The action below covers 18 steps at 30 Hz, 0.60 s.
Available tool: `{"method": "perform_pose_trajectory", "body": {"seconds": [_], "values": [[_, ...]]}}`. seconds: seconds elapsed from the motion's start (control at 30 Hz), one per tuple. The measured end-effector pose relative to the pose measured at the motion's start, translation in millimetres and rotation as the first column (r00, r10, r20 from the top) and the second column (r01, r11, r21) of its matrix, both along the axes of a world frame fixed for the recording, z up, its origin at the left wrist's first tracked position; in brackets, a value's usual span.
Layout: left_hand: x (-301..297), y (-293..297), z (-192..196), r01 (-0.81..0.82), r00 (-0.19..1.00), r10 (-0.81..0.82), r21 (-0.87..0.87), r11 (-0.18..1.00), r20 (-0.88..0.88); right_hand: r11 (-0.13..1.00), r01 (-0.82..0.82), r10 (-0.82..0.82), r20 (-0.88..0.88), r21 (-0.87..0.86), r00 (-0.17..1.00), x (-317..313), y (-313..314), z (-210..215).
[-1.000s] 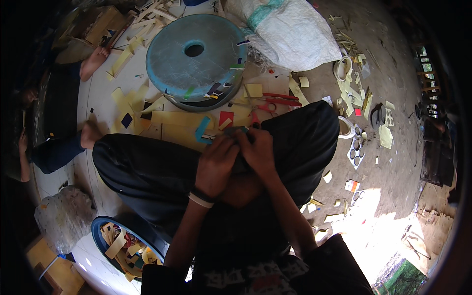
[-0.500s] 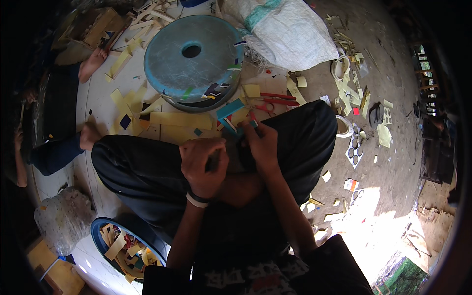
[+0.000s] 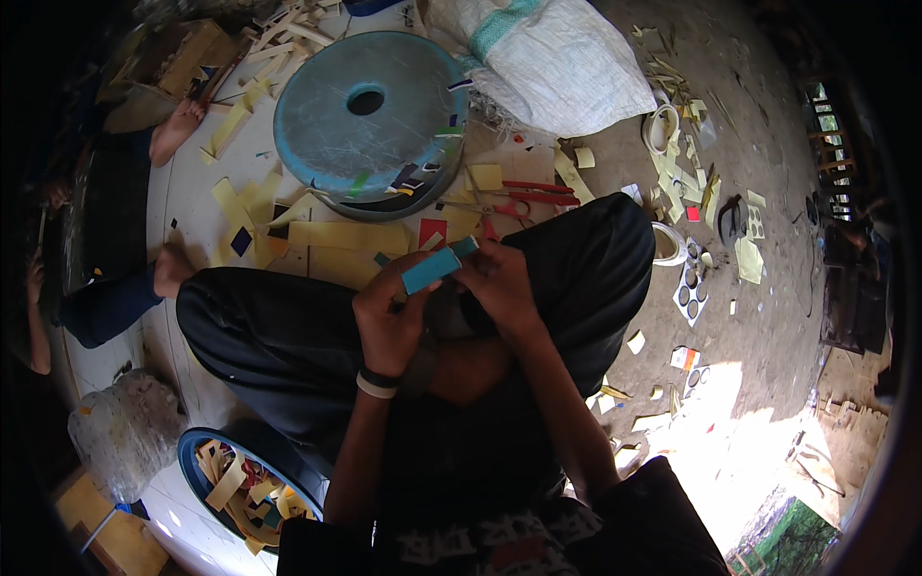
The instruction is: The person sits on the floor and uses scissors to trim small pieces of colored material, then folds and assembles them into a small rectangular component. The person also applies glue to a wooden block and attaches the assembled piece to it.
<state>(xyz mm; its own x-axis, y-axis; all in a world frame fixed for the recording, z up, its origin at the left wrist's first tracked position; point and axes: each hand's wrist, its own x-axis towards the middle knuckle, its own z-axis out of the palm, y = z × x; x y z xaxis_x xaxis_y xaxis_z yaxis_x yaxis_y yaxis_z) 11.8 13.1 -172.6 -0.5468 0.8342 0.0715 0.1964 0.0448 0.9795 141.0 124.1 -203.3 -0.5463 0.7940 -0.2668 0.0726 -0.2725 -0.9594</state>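
Observation:
A flat teal strip (image 3: 432, 273) lies between the thumb and fingers of my left hand (image 3: 386, 322), above my crossed legs. At its right end, my right hand (image 3: 504, 290) pinches a smaller teal piece (image 3: 466, 247), which touches or nearly touches the strip. Whether the two pieces are joined, I cannot tell. Just beyond my hands lie a red piece (image 3: 432, 231) with a pale patch and a wide cream strip (image 3: 348, 236). Red-handled scissors (image 3: 512, 208) rest on the floor past my right hand.
A round grey-blue disc with a centre hole (image 3: 384, 144) lies ahead, bits of tape on its rim. Beside it sits a white woven sack (image 3: 576, 82). A blue tub (image 3: 187, 451) of scraps stands at lower left. Another person's foot (image 3: 173, 269) is at left; tape rolls (image 3: 669, 245) lie right.
My left hand has turned and moved up toward the right hand and now holds the teal strip, which was beyond the right hand's fingertips before. The strip has come nearer to me.

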Motion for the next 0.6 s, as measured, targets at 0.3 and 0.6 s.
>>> {"method": "perform_pose_trajectory", "body": {"seconds": [0.3, 0.6], "values": [[0, 3, 3, 0.041, 0.985, -0.035, 0.029, 0.999, -0.168, 0.981, 0.098, -0.11, -0.062, -0.166, 0.992, 3, 0, 9], [2, 8, 8, 0.041, 0.982, -0.025, 0.081, 0.996, -0.189, 0.976, 0.066, -0.082, -0.067, -0.21, 0.994, 5, 3, 19]]}}
